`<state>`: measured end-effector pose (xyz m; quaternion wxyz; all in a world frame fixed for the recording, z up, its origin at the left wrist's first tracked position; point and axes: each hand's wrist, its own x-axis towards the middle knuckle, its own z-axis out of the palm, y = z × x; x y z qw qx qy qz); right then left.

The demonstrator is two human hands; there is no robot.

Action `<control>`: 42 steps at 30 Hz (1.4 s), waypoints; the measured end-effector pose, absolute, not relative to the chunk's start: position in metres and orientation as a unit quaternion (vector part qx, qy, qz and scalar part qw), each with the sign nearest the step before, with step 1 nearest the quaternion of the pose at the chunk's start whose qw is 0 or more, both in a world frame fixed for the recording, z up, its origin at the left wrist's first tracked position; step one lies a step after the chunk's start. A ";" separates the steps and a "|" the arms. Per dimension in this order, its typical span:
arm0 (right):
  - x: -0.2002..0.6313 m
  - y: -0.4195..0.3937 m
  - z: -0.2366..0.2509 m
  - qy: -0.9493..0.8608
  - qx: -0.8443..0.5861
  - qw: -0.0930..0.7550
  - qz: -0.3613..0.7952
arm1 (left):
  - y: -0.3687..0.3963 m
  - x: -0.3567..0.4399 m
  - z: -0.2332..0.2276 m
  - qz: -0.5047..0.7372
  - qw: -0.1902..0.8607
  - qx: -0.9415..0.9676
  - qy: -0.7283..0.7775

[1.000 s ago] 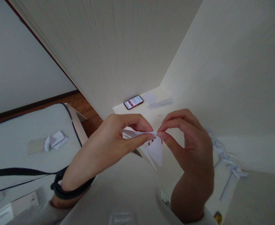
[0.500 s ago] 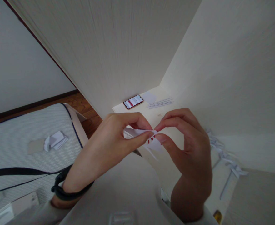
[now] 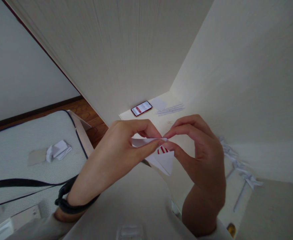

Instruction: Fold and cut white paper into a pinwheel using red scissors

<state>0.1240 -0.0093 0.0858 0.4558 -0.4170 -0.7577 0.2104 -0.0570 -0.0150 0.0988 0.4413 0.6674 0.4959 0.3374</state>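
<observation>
Two nearly closed pinches hold one folded paper (image 3: 165,163): left hand (image 3: 115,151) and right hand (image 3: 208,155). Uneven pulling could tear its pinched edge.

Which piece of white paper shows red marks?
The folded piece pinched by the left hand and right hand; red stripes show on it. The sheet beside the phone, the bundle at left and the pieces at right show none.

Smooth matt paper (image 3: 165,162), glossy phone screen (image 3: 142,108)
</observation>
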 end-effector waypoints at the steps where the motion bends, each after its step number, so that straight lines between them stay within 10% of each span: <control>1: 0.123 -0.009 0.086 -0.757 -0.420 0.457 0.206 | -0.015 -0.057 0.098 0.337 0.441 0.667 0.497; 42: 0.120 -0.009 0.076 -0.724 -0.401 0.527 0.193 | -0.016 -0.058 0.101 0.337 0.433 0.650 0.526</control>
